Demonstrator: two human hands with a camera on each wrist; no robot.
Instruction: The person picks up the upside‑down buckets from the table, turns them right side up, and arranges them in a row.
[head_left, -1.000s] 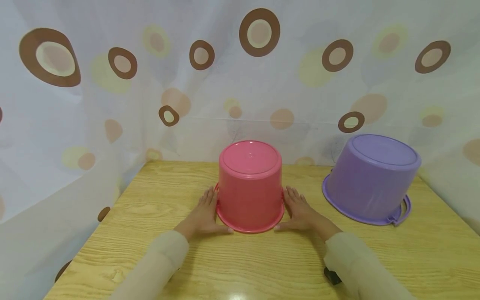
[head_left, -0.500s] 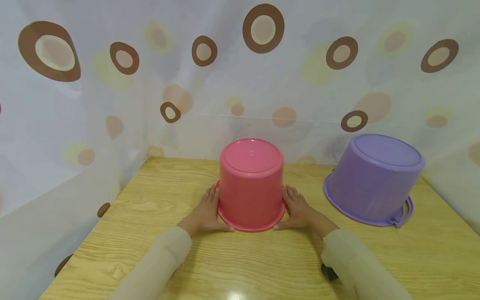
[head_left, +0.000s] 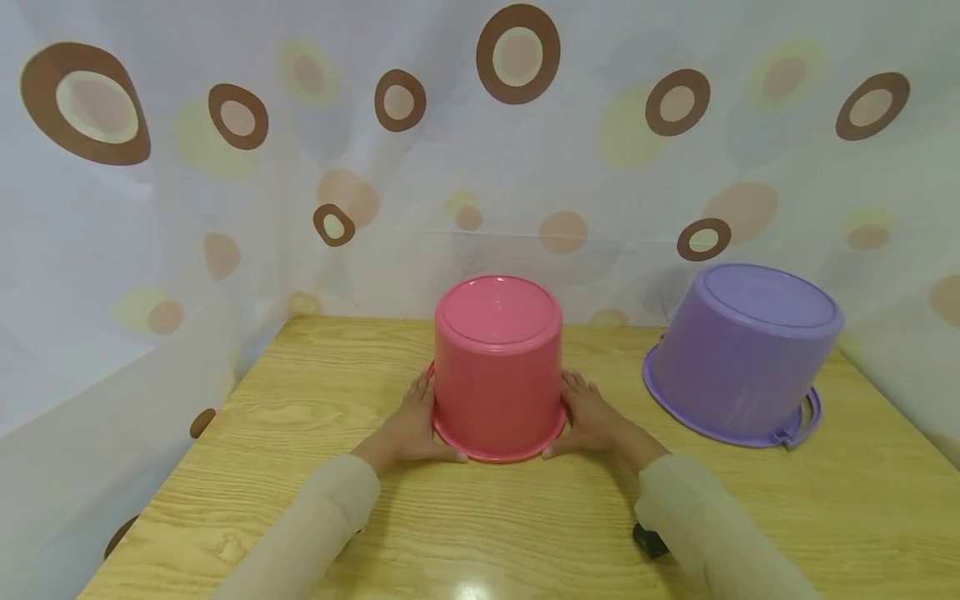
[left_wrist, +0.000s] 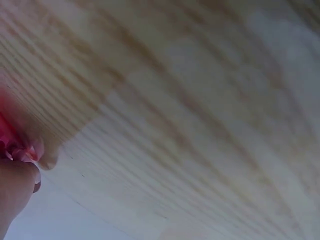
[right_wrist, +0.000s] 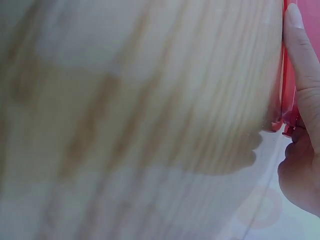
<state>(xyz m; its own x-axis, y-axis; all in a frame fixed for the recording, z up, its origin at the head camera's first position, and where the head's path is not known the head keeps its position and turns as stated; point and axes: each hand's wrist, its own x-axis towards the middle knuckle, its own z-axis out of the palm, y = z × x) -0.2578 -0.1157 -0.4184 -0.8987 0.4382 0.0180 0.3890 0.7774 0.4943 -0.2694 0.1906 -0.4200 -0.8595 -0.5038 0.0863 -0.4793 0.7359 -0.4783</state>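
Observation:
An upside-down pink bucket (head_left: 497, 387) stands on the wooden table, its closed bottom facing up and its rim down. My left hand (head_left: 405, 429) holds it low on the left side, thumb along the front of the rim, fingers reaching toward the back. On the opposite side my right hand (head_left: 596, 421) grips the rim the same way. The right wrist view shows the thumb lying along the red rim (right_wrist: 289, 95), with fingers bent in beneath it. In the left wrist view only a sliver of pink bucket (left_wrist: 10, 135) and some fingers appear at the left edge.
A purple bucket (head_left: 738, 367), also upside down, leans slightly at the right back, its handle (head_left: 806, 421) hanging to the right. A patterned curtain (head_left: 442, 183) encloses the wooden table (head_left: 480, 517) behind and at both sides. A small black object (head_left: 648, 542) shows under the right sleeve.
The right hand has drawn in slightly against the pink bucket, its fingers bending closer round the side. The head view shifts a little; both buckets keep their places.

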